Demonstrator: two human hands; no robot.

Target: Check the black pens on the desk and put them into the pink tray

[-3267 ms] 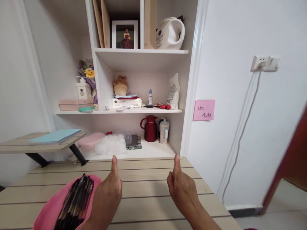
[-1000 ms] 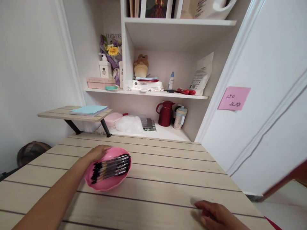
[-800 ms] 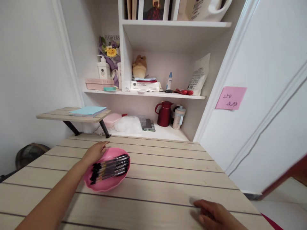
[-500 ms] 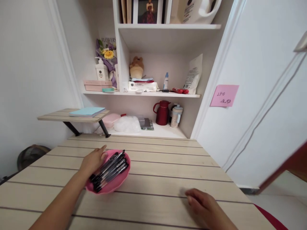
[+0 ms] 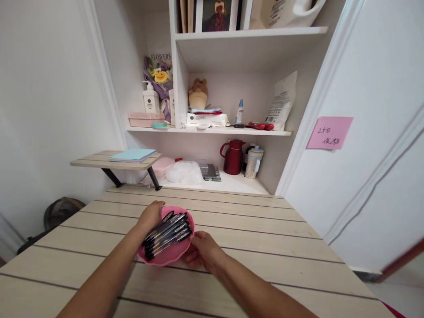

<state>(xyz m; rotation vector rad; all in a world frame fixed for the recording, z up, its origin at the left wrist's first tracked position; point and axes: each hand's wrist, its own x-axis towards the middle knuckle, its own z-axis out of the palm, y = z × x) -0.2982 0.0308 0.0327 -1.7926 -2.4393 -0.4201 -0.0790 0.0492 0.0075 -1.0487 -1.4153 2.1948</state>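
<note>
A pink bowl with a wavy rim is on the wooden table, at the middle left of the view. Several black-capped clear pens lie in it side by side, slanting up to the right. My left hand grips the bowl's left rim, its fingers partly hidden behind the bowl. At the right rim, my right hand pinches the edge, with the thumb on top and the other fingers curled at the side.
The slatted table spreads around the bowl. A small raised stand with blue paper is at the back left. Behind the table, a shelf unit holds a red jug, a speckled cup and a plastic bag.
My right hand has moved left from the table to the bowl's right rim and taken hold of it. My left hand stays on the left rim. The whole view has shifted slightly.
</note>
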